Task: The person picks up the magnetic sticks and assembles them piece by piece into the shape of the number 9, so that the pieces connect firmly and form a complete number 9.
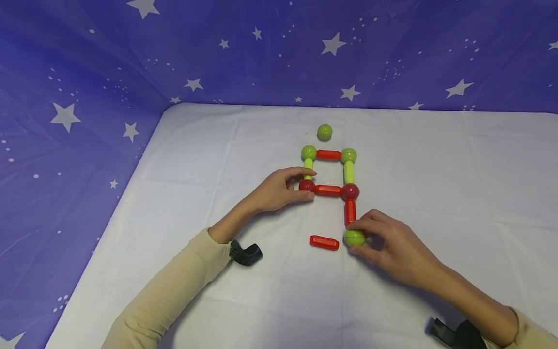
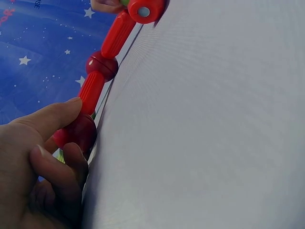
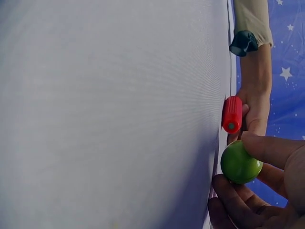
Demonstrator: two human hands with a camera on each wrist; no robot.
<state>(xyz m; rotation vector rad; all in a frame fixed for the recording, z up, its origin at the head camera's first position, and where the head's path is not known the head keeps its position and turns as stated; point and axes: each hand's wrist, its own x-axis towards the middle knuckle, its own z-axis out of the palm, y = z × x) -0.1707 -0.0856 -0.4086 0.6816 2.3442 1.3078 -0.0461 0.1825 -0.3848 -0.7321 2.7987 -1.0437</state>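
Observation:
A flat frame of toy rods and balls lies on the white table. Its square has two green balls at the far corners, a dark red ball (image 1: 307,186) at near left and another dark red ball (image 1: 350,191) at near right. My left hand (image 1: 281,190) grips the near-left red ball between thumb and fingers. From the near-right ball a red rod (image 1: 350,212) runs toward me, ending at a green ball (image 1: 354,238). My right hand (image 1: 394,245) pinches that green ball, seen also in the right wrist view. A loose red rod (image 1: 324,242) lies left of it.
Beyond the square sits a single green ball (image 1: 324,132). A blue star-patterned cloth (image 1: 279,53) hangs behind and to the left of the white-covered table (image 1: 457,184). Dark wrist devices (image 1: 246,254) show at both sleeves.

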